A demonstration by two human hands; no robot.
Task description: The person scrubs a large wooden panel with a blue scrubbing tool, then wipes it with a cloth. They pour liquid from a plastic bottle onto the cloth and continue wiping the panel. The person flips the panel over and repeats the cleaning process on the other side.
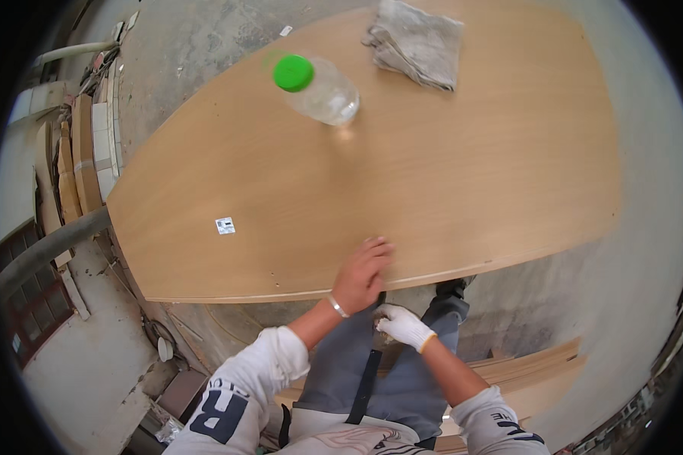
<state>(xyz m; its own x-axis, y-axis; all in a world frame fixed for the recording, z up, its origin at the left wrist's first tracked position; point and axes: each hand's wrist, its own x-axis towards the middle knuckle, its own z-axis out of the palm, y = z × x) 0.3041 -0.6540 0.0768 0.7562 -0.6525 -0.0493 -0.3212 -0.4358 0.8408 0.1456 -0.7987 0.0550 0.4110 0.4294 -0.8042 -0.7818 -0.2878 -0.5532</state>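
A wide wood-grain panel (432, 182) lies in front of me, its near edge just above my legs. My bare left hand (362, 271), slightly blurred and with a pale band at the wrist, reaches over that edge. Its fingers are stretched out and hold nothing. Below the edge, my right hand (404, 326) wears a white glove and is closed near a dark strap-like piece. What it grips, if anything, is hidden. Farther off on the panel stand a clear plastic jar with a green lid (294, 73) and a folded grey cloth (417, 45).
A small white label (225, 226) is stuck on the panel's left part. Boards (83, 155) lean at the far left, near a grey pipe (53, 246). Stacked wood strips (535, 364) lie low on the right. A dark strap (365, 387) hangs over my lap.
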